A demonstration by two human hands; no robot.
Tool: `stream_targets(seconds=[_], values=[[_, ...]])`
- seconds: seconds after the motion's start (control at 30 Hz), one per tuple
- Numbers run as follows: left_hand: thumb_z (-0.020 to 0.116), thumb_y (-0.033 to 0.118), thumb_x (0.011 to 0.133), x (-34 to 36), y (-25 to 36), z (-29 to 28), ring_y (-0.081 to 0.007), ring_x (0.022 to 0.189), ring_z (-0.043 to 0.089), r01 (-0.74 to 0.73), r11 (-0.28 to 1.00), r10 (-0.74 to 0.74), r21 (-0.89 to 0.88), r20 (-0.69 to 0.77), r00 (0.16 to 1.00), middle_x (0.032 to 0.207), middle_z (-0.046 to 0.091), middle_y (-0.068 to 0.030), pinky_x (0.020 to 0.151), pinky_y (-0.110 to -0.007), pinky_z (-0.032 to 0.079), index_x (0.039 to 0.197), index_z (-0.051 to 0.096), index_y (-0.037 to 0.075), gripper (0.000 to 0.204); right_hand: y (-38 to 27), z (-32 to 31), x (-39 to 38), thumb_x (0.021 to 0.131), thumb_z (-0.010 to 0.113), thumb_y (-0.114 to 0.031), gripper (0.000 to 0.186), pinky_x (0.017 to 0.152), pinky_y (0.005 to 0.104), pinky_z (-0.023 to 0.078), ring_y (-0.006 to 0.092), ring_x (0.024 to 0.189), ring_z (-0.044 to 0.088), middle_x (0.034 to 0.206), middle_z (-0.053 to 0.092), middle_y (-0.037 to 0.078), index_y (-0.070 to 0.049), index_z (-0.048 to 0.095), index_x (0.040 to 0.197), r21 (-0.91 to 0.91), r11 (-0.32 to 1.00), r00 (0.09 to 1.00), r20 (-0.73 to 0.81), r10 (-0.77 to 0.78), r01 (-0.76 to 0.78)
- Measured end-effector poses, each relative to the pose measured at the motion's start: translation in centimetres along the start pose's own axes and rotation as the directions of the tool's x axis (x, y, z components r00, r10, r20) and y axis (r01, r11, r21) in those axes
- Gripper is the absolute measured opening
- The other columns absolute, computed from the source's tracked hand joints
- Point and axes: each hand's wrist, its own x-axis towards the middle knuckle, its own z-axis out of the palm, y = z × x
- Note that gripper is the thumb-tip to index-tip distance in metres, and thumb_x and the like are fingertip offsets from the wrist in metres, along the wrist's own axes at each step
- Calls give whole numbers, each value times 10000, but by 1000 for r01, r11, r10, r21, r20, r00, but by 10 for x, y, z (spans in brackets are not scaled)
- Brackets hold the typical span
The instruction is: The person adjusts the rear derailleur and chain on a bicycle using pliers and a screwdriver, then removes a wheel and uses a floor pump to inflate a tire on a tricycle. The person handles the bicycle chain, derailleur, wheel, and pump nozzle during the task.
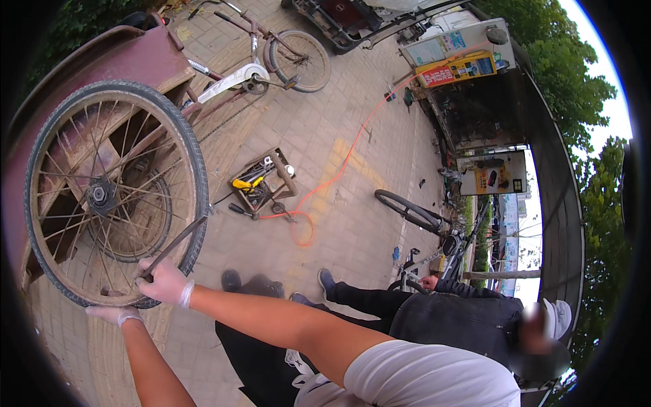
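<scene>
A large spoked wheel (199, 180) with a dark tyre stands at the left, mounted on a rusty reddish cargo tricycle (122, 57). In my right hand (166, 281), gloved in thin translucent white, is a tyre lever (178, 242), a long flat dark metal bar. Its far end lies over the right side of the tyre; whether it hooks under the bead I cannot tell. My left hand (115, 313), gloved alike, grips the bottom of the wheel's tyre, and the wheel partly hides its fingers.
A tool box (274, 175) with yellow-handled tools sits on the paving. An orange hose (346, 159) runs from near it toward a stall. Another person (447, 322) in dark clothes is at the right, beside a bicycle (410, 211). The tricycle's front wheel (298, 61) is at the top.
</scene>
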Motion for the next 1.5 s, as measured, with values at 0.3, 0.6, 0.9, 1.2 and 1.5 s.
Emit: stream_targets(seconds=[0.3, 0.6, 0.9, 1.2, 1.5], values=[[182, 744, 901, 6, -3, -3, -288, 1198, 434, -29, 1000, 29, 5, -34, 999, 1337, 445, -133, 1046, -466, 341, 1390, 384, 69, 858, -3, -2, 0, 744, 642, -106, 139, 614, 349, 465, 240, 648, 597, 693, 598, 134, 4, 587, 810, 34, 998, 998, 29, 52, -53], [263, 757, 888, 13, -4, -8, -247, 1081, 499, -19, 997, 18, -73, -13, 1000, 1237, 507, -93, 926, -440, 413, 1395, 371, 140, 806, -6, -3, -2, 756, 654, -130, 162, 623, 331, 466, 196, 646, 581, 700, 604, 113, 0, 619, 846, 51, 992, 992, 62, 113, -116], [324, 741, 884, 15, -10, -6, -209, 748, 532, -128, 981, 115, -148, -90, 989, 978, 563, -84, 619, -346, 444, 1242, 470, 165, 693, -2, -8, 1, 830, 620, -89, 121, 642, 258, 503, 104, 740, 631, 805, 668, 67, 16, 627, 890, 103, 938, 930, 205, 306, -331], [295, 856, 795, 25, -12, -11, -166, 750, 494, -21, 987, 19, -157, -9, 1000, 1010, 512, -67, 634, -324, 425, 1227, 475, 163, 836, -7, -5, -3, 830, 613, -65, 83, 576, 224, 479, 67, 665, 591, 760, 641, 36, 1, 625, 880, 172, 920, 931, 164, 327, -353], [296, 742, 896, 23, -6, -12, -304, 1223, 477, -11, 978, 25, -207, 65, 998, 1383, 461, -182, 1052, -375, 369, 1384, 391, -67, 949, -10, 4, -6, 810, 629, -64, 93, 601, 251, 496, 89, 654, 594, 731, 645, 65, 25, 617, 835, 228, 937, 964, 18, 266, -263]])
